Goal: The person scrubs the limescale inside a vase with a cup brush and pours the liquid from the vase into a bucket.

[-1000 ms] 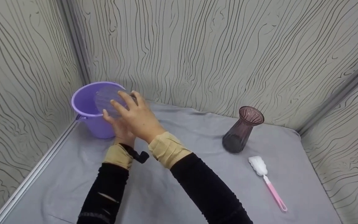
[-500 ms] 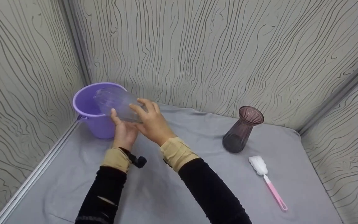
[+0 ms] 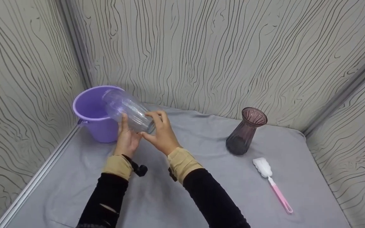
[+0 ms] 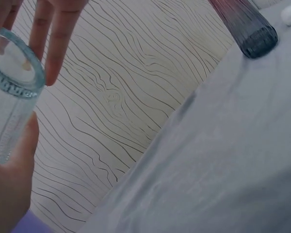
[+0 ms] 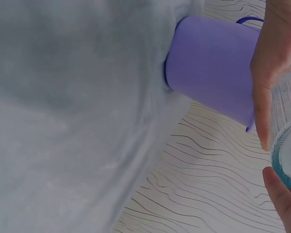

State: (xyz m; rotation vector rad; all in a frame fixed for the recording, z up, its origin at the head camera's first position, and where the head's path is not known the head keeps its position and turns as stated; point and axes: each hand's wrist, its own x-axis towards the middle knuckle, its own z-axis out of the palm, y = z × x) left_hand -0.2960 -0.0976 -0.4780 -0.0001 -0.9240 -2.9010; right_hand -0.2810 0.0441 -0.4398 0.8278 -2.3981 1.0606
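Clear glass (image 5: 288, 104) cropped at right edge, bluish base facing camera. Left hand (image 5: 275, 53) holds it, coming in from frame top; right hand (image 5: 282, 200) at base rim. Purple bucket (image 5: 213, 68) behind, on gray cloth (image 5: 72, 121). Line-patterned wall (image 5: 199, 179) beyond.

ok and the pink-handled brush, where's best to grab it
Likely best by the middle of its pink handle, pinching from above on the near side: the brush lies on the gray cloth, slim handle toward the near edge, broad white head pointing away.
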